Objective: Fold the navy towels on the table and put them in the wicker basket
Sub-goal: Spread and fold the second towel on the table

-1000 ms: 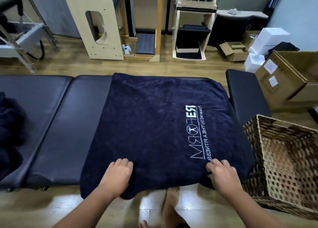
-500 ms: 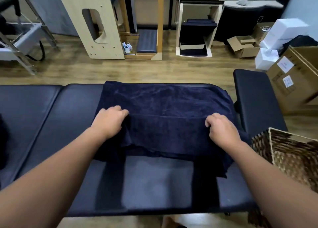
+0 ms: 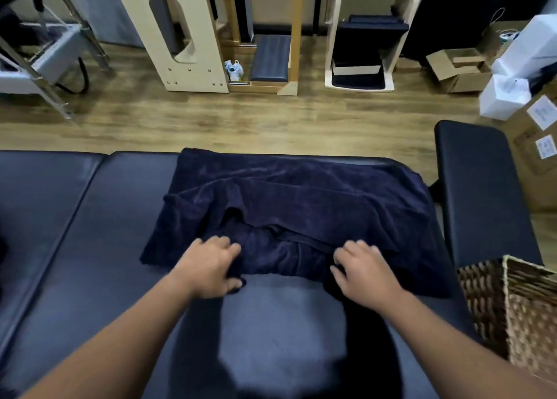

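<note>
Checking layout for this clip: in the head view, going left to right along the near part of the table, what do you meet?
Bare table padding → left hand, gripping the navy towel → right hand, also on the towel's near edge → wicker basket at the right edge.

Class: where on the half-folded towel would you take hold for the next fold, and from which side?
Probably the towel's short right end, near the basket, coming from the right: it lies long side to side, so folding that end leftward halves it. Smooth the rumpled near edge first.

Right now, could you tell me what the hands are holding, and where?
Both the left hand and right hand grip the navy towel at its near edge.
</note>
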The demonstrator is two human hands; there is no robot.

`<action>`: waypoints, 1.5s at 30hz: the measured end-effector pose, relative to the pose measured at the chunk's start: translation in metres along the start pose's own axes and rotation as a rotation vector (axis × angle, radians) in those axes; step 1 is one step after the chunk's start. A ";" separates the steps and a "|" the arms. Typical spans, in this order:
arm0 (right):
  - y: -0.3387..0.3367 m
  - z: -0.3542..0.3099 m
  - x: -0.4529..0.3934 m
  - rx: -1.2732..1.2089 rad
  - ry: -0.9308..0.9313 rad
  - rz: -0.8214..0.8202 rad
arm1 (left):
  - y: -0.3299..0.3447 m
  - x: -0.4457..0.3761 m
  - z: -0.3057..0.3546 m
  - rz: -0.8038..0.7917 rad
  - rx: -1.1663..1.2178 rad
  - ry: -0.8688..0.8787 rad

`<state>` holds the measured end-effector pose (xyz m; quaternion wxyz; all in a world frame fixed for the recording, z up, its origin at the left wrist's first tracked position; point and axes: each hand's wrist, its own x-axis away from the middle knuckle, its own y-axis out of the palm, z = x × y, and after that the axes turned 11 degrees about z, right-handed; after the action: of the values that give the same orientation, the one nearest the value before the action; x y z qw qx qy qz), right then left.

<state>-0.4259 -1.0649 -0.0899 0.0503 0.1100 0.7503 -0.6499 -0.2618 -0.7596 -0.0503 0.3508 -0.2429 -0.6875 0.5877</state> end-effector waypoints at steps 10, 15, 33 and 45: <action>-0.001 0.003 0.062 0.149 0.505 0.075 | 0.018 -0.033 0.069 0.159 0.051 0.223; -0.009 0.022 0.073 0.232 0.754 0.066 | 0.020 -0.046 0.091 0.082 0.072 0.121; -0.019 0.054 0.087 0.147 1.235 0.249 | 0.010 -0.049 0.085 -0.029 0.122 0.075; -0.035 0.085 0.096 0.145 1.263 0.378 | 0.004 -0.048 0.083 -0.077 0.090 0.074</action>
<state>-0.5326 -1.1442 -0.0894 -0.2935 0.6028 0.5577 -0.4894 -0.2956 -0.8475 -0.0687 0.4088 -0.2217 -0.6559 0.5946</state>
